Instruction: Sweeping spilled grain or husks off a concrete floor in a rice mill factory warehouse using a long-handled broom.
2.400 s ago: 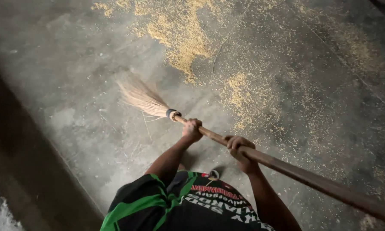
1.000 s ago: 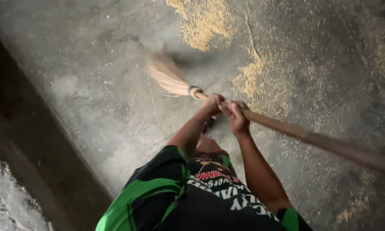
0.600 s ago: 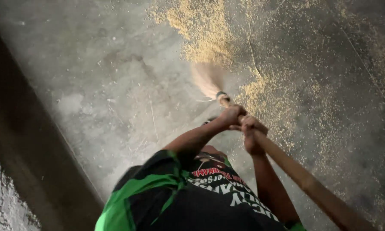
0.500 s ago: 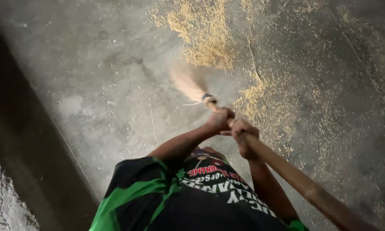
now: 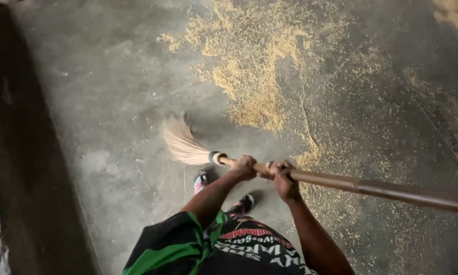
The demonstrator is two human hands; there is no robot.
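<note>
Below the head camera, over a grey concrete floor, the person grips a long wooden broom with both hands set close together near its head. The left hand is clenched around the handle just behind the dark binding collar, and the right hand is clenched around the handle just beside it, farther up the shaft. From there the handle runs off to the right edge of the view. The pale straw bristles fan out to the left, over bare concrete, near the edge of a spread of yellowish grain husk that covers the floor ahead and to the right. A sandalled foot shows beneath the left forearm, and a dark band runs along the left side.
</note>
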